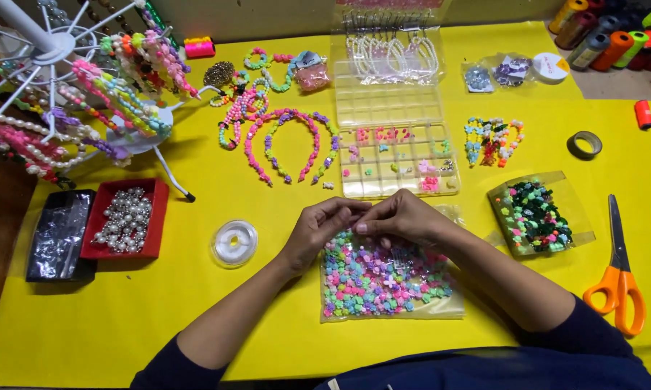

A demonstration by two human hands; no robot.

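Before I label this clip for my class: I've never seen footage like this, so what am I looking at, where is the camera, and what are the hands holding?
The one picture comes from a camera worn on a person's head, looking down at their own two bare hands over a yellow table. No machine is involved. The left hand and right hand meet fingertip to fingertip above an open clear bag of pastel beads; whatever they pinch is too small to tell. Behind them lies a clear compartment box with a few beads. On the left are a red tray of pearls, a spool of clear cord and a white rack hung with bead strings. On the right are orange-handled scissors and a bag of dark beads.
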